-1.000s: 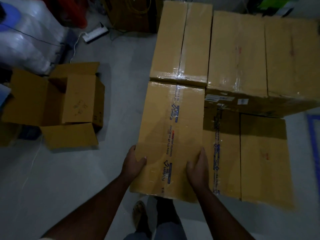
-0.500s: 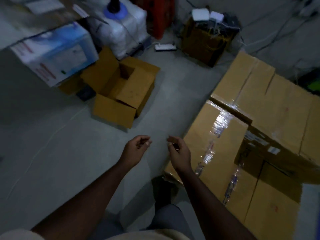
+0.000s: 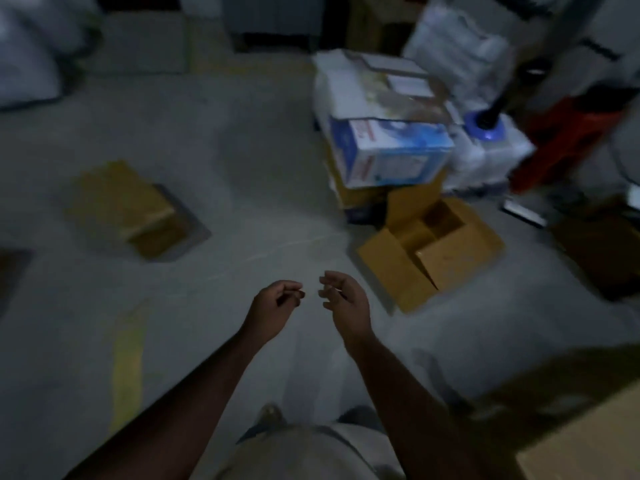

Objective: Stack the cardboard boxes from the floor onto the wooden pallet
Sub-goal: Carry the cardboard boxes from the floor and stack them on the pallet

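A closed cardboard box (image 3: 123, 206) lies on the grey floor at the left, well ahead of my hands. The corner of the stacked cardboard boxes (image 3: 585, 441) shows at the bottom right. My left hand (image 3: 275, 308) and my right hand (image 3: 343, 299) hang side by side in mid-air over the floor, fingers loosely curled, holding nothing. The pallet itself is hidden.
An opened cardboard box (image 3: 429, 251) with its flaps up lies on the floor at right centre. Behind it stand a blue and white carton (image 3: 388, 150), white wrapped bundles (image 3: 485, 154) and a red object (image 3: 568, 133). A yellow floor stripe (image 3: 128, 362) runs at lower left.
My hands let go of the box set on the stack and came together empty. The view has swung left, away from the stack, toward the floor and the closed box.
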